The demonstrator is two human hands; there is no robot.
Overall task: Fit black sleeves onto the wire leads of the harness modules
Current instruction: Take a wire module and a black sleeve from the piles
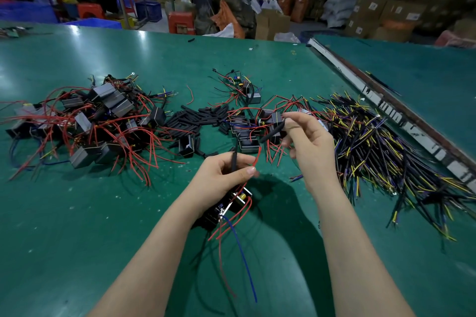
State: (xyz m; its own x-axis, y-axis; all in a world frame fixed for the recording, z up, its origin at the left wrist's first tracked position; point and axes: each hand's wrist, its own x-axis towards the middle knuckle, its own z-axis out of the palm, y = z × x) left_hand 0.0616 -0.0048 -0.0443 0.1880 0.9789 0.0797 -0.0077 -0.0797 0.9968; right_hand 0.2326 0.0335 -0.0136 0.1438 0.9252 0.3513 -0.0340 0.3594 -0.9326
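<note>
Above the green worktop (pixel 77 213), the left hand (pixel 219 177) pinches a red wire and module (pixel 226 204); the right hand (pixel 306 141) pinches a black sleeve (pixel 273 132) just right of it.

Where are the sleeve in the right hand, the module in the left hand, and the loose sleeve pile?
sleeve (pixel 272 132), head view, mid-length of the tube.
module (pixel 223 207), head view, its black body.
sleeve pile (pixel 199 117), head view, middle of the heap.

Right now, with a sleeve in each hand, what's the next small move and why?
Probably bring the right hand with its loose black sleeve down to the red leads the left hand pinches; that sleeve isn't on any wire yet.
</note>
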